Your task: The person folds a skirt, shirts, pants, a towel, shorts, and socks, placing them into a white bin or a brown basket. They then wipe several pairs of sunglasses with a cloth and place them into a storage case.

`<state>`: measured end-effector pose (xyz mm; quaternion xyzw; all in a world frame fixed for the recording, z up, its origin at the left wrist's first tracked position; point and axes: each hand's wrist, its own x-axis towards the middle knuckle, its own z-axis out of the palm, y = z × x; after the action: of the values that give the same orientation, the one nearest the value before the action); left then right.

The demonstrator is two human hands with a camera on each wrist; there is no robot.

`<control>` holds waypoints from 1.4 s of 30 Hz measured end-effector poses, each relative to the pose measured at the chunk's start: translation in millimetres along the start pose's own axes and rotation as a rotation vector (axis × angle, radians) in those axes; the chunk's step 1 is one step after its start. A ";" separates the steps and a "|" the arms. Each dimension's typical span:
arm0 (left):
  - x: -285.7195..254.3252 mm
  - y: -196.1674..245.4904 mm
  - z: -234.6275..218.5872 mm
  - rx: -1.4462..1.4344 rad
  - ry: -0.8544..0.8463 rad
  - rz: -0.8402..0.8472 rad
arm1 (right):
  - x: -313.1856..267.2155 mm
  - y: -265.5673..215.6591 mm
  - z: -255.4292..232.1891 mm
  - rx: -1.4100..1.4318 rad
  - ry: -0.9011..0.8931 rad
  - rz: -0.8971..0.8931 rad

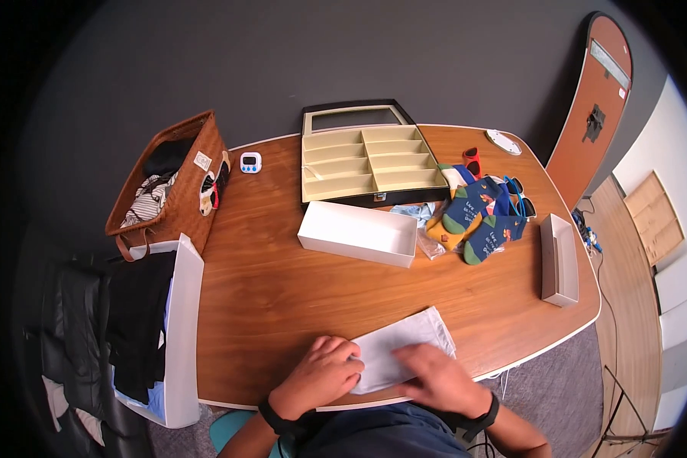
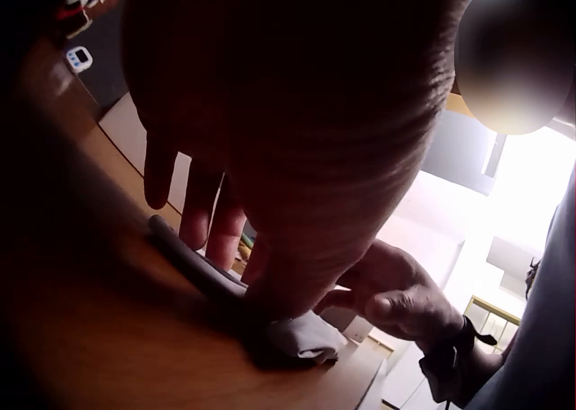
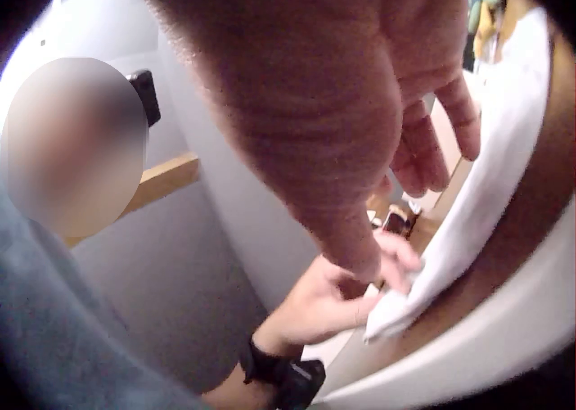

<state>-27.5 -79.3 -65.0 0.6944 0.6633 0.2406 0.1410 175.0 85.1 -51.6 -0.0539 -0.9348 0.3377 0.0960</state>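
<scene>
A pale grey folded cloth (image 1: pixel 393 353) lies flat near the front edge of the wooden table. At its left edge, my left hand (image 1: pixel 320 375) pinches the fabric between thumb and bent fingers. The cloth (image 2: pixel 306 336) bunches a little by that thumb in the left wrist view. My right hand (image 1: pixel 437 375), slightly blurred, is over the right part of the cloth, its fingers extended and loose. In the right wrist view the fingers (image 3: pixel 461 117) of this hand reach down along the cloth (image 3: pixel 477 203), gripping nothing.
Beyond the cloth stand a white box (image 1: pixel 359 233) and an open compartment case (image 1: pixel 370 156). Patterned socks (image 1: pixel 473 210) and sunglasses lie to the right, near a narrow white box (image 1: pixel 559 259). A wicker basket (image 1: pixel 195 206), a timer (image 1: pixel 250 162) and a white clothes bin (image 1: pixel 183 336) are left.
</scene>
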 end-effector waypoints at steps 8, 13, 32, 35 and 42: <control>8.0 16.6 4.8 -0.304 0.041 0.081 | -15.4 -13.9 37.8 -0.022 0.036 -0.099; 14.9 10.9 5.7 -0.836 -0.076 -0.183 | -19.7 -0.8 30.8 0.298 0.129 0.157; -28.9 24.5 4.1 -0.066 -0.190 -0.023 | -17.7 0.1 44.4 -0.064 -0.003 -0.220; -26.9 10.9 11.7 -0.188 -0.052 -0.012 | -18.1 11.9 43.2 0.160 0.047 -0.140; 2.8 -3.2 29.9 -0.783 0.267 -0.304 | -3.1 18.3 29.6 0.516 0.279 0.249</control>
<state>-14.6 -72.6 -91.5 0.4461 0.6292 0.5379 0.3403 172.3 80.3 -86.1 -0.1875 -0.7822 0.5624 0.1916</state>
